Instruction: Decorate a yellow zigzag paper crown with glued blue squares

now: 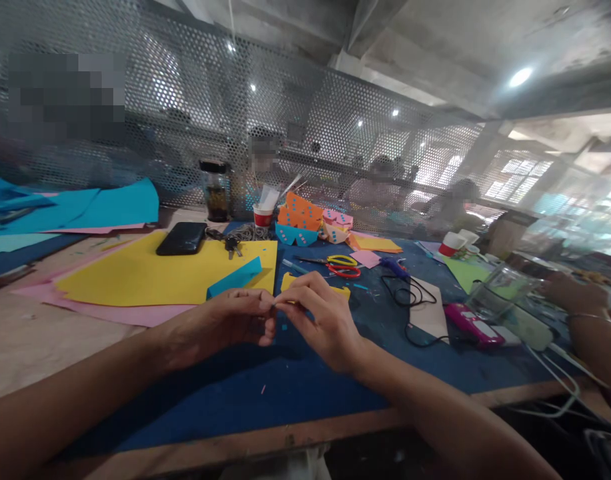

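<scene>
My left hand (235,317) is closed, its fingers curled and its thumb meeting the fingertips of my right hand (320,320). The right hand pinches at the same spot, where a tiny bluish speck shows, too small to name. Just behind my left hand a folded blue paper piece (238,277) rises over the yellow sheet (135,280); whether the hand touches it I cannot tell. Partly hidden behind my right hand lies a cut yellow paper piece (342,291). Tiny blue paper bits (284,327) lie on the blue table mat (225,400) close to my fingers.
Behind the hands lie red-and-yellow scissors (342,268), a blue glue gun (395,268), a black phone (181,239) and keys (232,247). Dotted orange paper cutouts (300,212) stand by a paper cup (262,216). At right, another person's hand (575,290) is near a clear jar (508,287).
</scene>
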{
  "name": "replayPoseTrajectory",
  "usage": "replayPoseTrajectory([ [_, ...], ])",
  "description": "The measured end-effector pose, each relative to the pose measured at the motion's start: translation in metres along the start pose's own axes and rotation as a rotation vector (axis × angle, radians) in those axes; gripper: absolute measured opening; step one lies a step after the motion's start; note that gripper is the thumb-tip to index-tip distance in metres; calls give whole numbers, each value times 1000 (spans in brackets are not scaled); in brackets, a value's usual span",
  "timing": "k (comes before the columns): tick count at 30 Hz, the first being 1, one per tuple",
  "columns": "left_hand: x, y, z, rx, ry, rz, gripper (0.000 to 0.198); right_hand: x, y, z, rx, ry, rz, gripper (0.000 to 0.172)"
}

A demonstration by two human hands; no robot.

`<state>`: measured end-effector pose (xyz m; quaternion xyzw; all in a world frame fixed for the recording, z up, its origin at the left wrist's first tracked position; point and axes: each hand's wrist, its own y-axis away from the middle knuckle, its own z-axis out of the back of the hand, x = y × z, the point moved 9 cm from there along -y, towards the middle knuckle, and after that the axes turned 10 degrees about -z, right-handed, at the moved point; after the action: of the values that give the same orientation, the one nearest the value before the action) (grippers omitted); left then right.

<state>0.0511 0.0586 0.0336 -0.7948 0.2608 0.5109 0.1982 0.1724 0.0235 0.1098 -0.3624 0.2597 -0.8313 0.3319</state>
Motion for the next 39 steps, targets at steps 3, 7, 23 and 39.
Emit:
replayPoseTrajectory([
  [3, 1, -1, 2, -3, -14, -6, 15, -14, -4, -3, 4, -177, -157, 9],
  [7, 2, -2, 5, -29, -53, -9, 16, -32, -5, -13, 76, -363, -389, 10],
  [23, 0, -3, 15, -136, -219, -79, 22, -47, 0, -28, 196, -539, -645, 21],
  [39, -6, -6, 20, -105, -489, -112, 19, -48, -2, -22, 130, -480, -618, 16],
])
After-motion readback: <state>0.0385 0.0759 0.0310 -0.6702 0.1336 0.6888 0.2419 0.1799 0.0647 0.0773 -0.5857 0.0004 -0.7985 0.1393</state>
